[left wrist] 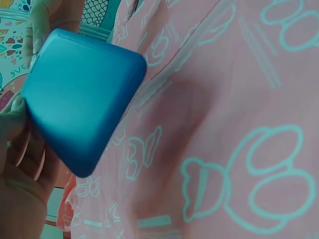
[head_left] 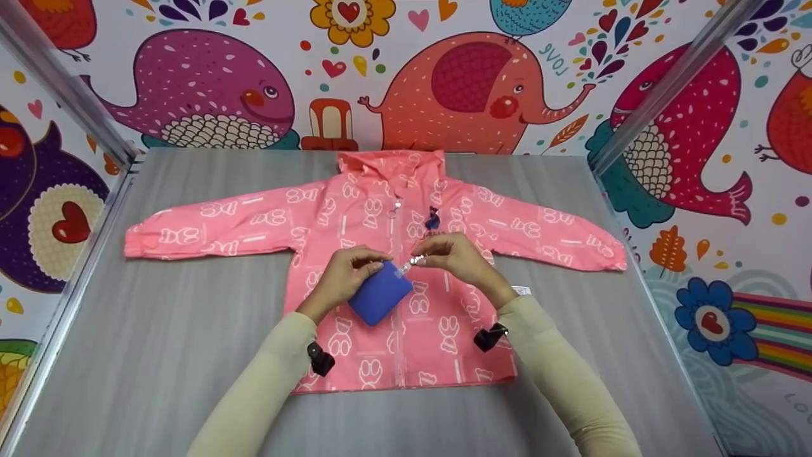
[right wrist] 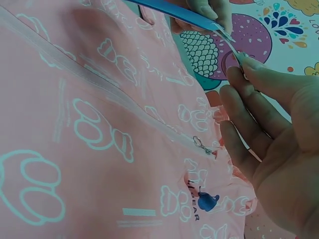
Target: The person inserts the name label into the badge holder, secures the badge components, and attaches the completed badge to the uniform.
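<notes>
A flat blue badge holder (head_left: 380, 296) with rounded corners is held tilted above the front of a pink jacket (head_left: 371, 254). The left hand (head_left: 344, 277) pinches its upper left edge between thumb and fingers. From the holder's top corner a short clear strap (head_left: 402, 271) runs to a small metal clip (head_left: 416, 260). Thumb and index finger of the right hand (head_left: 462, 257) pinch this clip; its other fingers are loosely bent in the right wrist view. A gap with a shadow separates the holder (left wrist: 84, 99) from the cloth. The right fingers partly hide the clip.
The jacket lies face up, sleeves spread, hood (head_left: 393, 163) at the far side, on a grey wood-grain table (head_left: 209, 343). Its zip pull (head_left: 394, 208) sits near the collar. A white label (head_left: 521, 291) shows by its right side. Printed cartoon walls and metal posts (head_left: 679, 82) border the table.
</notes>
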The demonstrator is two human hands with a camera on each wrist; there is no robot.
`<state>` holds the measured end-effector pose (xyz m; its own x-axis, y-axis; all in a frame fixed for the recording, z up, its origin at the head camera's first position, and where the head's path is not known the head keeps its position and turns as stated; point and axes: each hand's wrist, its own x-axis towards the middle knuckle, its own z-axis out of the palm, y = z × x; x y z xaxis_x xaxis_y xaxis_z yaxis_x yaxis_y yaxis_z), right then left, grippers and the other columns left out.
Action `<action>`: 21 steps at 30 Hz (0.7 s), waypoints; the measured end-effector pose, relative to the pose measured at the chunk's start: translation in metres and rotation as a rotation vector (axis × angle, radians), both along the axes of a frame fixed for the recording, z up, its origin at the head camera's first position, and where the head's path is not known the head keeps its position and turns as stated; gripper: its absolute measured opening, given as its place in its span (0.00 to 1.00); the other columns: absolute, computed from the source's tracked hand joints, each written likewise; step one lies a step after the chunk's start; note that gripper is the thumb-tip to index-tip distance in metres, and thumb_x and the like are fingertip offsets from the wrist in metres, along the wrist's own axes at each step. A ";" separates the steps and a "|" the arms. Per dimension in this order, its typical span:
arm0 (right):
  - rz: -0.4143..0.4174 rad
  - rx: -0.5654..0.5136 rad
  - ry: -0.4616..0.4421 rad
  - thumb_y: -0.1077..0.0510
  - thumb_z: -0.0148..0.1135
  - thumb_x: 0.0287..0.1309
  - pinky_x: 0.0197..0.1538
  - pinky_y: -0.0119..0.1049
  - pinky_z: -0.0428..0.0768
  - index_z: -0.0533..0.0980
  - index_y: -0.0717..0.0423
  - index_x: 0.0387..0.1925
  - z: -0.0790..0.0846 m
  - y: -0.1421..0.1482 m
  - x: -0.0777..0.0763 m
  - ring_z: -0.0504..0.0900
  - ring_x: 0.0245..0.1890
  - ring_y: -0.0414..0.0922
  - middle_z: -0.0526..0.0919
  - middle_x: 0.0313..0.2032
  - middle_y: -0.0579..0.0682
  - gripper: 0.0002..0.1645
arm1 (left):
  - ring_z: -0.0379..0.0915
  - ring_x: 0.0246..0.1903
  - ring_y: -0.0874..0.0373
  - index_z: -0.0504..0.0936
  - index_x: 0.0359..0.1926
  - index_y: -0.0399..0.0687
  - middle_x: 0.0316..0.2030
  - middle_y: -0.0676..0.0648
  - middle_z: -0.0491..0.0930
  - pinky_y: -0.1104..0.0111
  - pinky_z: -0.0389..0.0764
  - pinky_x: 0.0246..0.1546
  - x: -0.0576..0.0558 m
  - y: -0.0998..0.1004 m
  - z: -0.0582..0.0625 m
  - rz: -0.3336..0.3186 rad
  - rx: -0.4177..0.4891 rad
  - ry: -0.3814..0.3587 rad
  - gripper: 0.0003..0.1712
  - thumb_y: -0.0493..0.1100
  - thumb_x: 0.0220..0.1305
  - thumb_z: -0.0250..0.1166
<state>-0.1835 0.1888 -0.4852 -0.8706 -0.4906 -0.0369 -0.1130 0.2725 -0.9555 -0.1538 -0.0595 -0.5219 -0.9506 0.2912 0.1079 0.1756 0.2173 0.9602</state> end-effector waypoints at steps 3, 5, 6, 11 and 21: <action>-0.030 -0.044 -0.028 0.70 0.66 0.56 0.44 0.28 0.84 0.81 0.74 0.42 0.009 -0.002 0.007 0.86 0.34 0.34 0.89 0.35 0.53 0.12 | 0.81 0.45 0.55 0.87 0.49 0.44 0.46 0.43 0.86 0.72 0.77 0.46 -0.002 0.000 -0.001 -0.001 0.004 -0.015 0.12 0.39 0.66 0.64; -0.047 -0.071 -0.044 0.69 0.66 0.56 0.44 0.29 0.84 0.80 0.75 0.42 0.012 -0.003 0.009 0.86 0.34 0.34 0.88 0.33 0.47 0.13 | 0.81 0.46 0.56 0.87 0.49 0.45 0.47 0.45 0.86 0.71 0.78 0.48 -0.003 0.000 -0.002 0.004 0.002 -0.020 0.13 0.39 0.66 0.64; -0.053 -0.084 -0.052 0.70 0.66 0.56 0.44 0.29 0.84 0.80 0.76 0.43 0.010 -0.003 0.009 0.86 0.34 0.35 0.88 0.33 0.45 0.13 | 0.81 0.46 0.56 0.86 0.49 0.46 0.47 0.45 0.86 0.71 0.78 0.48 -0.004 0.000 -0.002 0.009 0.000 -0.022 0.12 0.39 0.67 0.64; -0.085 -0.132 -0.057 0.70 0.65 0.57 0.46 0.32 0.85 0.80 0.75 0.43 -0.008 -0.001 0.003 0.87 0.36 0.36 0.88 0.34 0.43 0.13 | 0.82 0.46 0.55 0.87 0.48 0.46 0.46 0.46 0.87 0.66 0.80 0.51 -0.006 0.003 -0.002 0.051 0.003 -0.006 0.11 0.39 0.65 0.65; -0.178 -0.200 -0.056 0.68 0.67 0.57 0.47 0.34 0.85 0.79 0.76 0.46 -0.026 -0.005 0.002 0.88 0.35 0.37 0.89 0.35 0.43 0.16 | 0.81 0.48 0.52 0.86 0.48 0.45 0.45 0.45 0.86 0.56 0.79 0.56 -0.011 0.013 0.004 0.112 0.021 0.080 0.12 0.39 0.63 0.68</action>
